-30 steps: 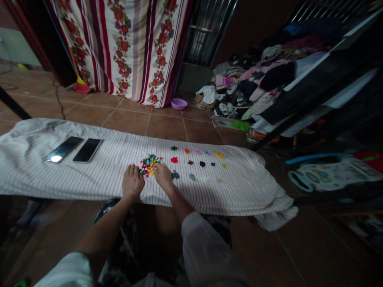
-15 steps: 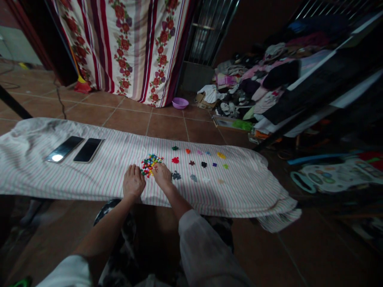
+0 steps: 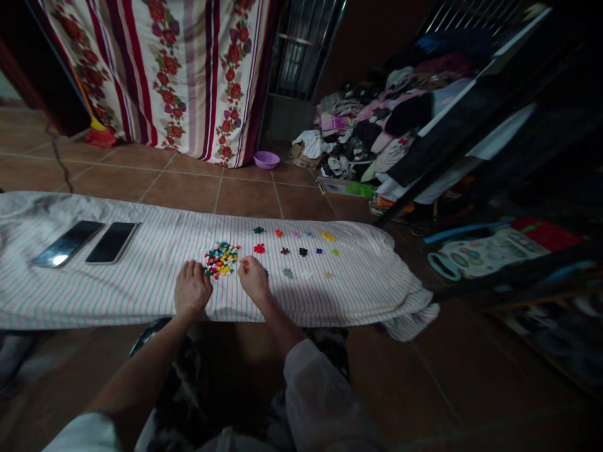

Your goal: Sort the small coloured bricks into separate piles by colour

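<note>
A mixed heap of small coloured pieces [image 3: 220,260] lies on the striped cloth [image 3: 155,282]. My left hand [image 3: 193,287] rests on the cloth at the heap's left edge, fingers stretched forward and holding nothing visible. Just right of the heap is my right hand [image 3: 253,277], its fingers pinched together; whatever they hold is too small to make out. Sorted little piles stand in rows to the right, among them red [image 3: 259,248], dark green [image 3: 258,230], black [image 3: 303,252], yellow [image 3: 328,236] and grey [image 3: 287,273]. My right hand partly hides a dark pile.
Two phones, one [image 3: 68,243] beside the other [image 3: 112,243], lie on the cloth's left part. Beyond the table are a purple basin [image 3: 266,160], a floral curtain [image 3: 198,75] and heaped clothes [image 3: 367,125]. A dark slanted bar rises behind the table's right end.
My right hand has moved off the heap to its right, fingers still pinched, and now covers part of the dark grey pile. My left hand stays beside the heap. The view has shifted right.
</note>
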{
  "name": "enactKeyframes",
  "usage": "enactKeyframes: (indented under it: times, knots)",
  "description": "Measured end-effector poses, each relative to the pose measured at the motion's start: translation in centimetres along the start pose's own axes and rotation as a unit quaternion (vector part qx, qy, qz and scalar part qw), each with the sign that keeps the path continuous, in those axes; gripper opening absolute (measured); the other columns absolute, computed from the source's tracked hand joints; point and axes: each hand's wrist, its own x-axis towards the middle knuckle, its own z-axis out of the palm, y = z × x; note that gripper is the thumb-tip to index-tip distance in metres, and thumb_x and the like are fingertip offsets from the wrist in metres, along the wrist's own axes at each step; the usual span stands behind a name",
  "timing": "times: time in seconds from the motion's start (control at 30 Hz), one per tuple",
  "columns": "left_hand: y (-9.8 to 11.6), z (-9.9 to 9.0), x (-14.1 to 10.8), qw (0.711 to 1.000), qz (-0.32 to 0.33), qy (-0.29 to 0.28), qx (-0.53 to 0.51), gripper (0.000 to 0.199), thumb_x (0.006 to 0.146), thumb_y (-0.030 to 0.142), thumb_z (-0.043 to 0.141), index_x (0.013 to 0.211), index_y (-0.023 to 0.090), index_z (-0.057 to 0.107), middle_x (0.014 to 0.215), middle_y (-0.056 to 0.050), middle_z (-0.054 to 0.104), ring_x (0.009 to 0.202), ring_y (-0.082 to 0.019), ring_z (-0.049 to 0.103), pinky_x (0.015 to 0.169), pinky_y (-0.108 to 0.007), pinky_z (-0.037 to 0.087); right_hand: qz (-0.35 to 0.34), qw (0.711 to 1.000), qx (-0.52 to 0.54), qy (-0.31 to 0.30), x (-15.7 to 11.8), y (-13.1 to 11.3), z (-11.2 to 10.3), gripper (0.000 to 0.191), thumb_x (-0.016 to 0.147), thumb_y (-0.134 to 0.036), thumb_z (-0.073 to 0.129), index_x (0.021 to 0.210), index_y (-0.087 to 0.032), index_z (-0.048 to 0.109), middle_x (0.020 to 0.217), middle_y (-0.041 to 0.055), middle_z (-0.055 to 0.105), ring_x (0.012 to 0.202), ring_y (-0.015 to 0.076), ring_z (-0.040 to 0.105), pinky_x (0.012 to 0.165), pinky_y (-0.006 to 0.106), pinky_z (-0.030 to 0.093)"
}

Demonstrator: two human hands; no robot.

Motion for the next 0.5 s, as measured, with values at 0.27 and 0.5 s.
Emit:
enactKeyframes:
  times: [0.27, 0.5]
  knots:
    - [-0.5, 0.2, 0.1, 1.000, 0.008, -0.004, -0.016, 0.039, 0.087, 0.025, 0.039, 0.118, 0.009, 0.055, 0.126, -0.022, 0.057, 0.129, -0.034, 0.045, 0.105, -0.052, 0.040, 0.018, 0.987, 0.075, 0.141, -1.5, 8.6, -5.7, 0.025, 0.085, -0.023, 0.045, 0.099, -0.018, 0.066, 0.101, 0.0088, 0.070, 0.092, 0.0177, 0.065, 0.089, 0.031, 0.051]
    - [-0.5, 0.1, 0.1, 1.000, 0.022, 0.004, -0.001, 0.036, 0.087, 0.025, 0.039, 0.114, 0.009, 0.056, 0.124, -0.022, 0.058, 0.126, -0.034, 0.047, 0.106, -0.051, 0.040, 0.110, 0.965, 0.051, 0.232, -3.3, 15.2, -11.8, 0.037, 0.084, -0.030, 0.042, 0.107, -0.014, 0.065, 0.098, 0.0128, 0.071, 0.088, 0.0204, 0.066, 0.084, 0.032, 0.054]
